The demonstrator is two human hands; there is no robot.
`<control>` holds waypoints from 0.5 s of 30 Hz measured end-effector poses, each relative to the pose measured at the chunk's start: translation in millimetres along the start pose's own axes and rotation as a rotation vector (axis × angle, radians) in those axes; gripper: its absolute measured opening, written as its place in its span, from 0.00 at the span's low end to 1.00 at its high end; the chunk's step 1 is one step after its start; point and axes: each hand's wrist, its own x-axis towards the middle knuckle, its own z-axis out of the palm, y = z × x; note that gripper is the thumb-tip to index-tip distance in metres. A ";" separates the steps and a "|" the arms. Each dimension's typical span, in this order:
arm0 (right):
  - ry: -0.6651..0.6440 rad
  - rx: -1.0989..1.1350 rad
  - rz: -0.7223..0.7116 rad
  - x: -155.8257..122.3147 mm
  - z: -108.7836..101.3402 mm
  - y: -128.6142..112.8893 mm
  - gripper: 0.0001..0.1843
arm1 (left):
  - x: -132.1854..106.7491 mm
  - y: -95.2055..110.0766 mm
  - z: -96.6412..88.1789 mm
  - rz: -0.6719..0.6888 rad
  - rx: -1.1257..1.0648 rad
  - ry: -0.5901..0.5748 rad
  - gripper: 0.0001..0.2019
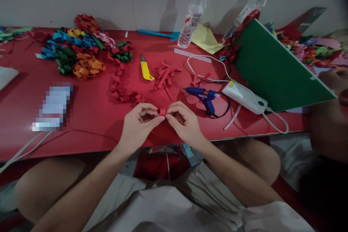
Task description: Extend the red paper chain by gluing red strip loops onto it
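Observation:
Between my two hands, just above the front of the red table, is a small red paper strip bent into a loop. My left hand pinches its left side with thumb and fingertips. The right side is pinched by my right hand. A red paper chain runs from the heap of linked loops down to just behind my left fingers; whether it joins the held loop is hard to see. Loose red paper strips lie in a pile beyond my hands. To their right rests a blue glue gun.
A yellow utility knife lies left of the strips. Colourful paper chains are heaped at back left, with a phone nearer. A water bottle stands behind. At right are a white power strip, cables and a leaning green board, beside another person's arm.

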 end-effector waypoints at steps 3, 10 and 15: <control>-0.011 -0.018 -0.020 -0.6 -0.3 -0.2 0.03 | -0.5 -2.3 0.8 0.037 0.018 -0.006 0.14; 0.003 0.023 -0.008 -0.7 -1.3 0.1 0.02 | -4.1 -4.8 3.0 0.139 0.035 0.030 0.09; 0.026 0.085 0.059 -1.0 2.5 3.8 0.02 | -6.7 -7.8 3.7 0.213 0.153 0.062 0.09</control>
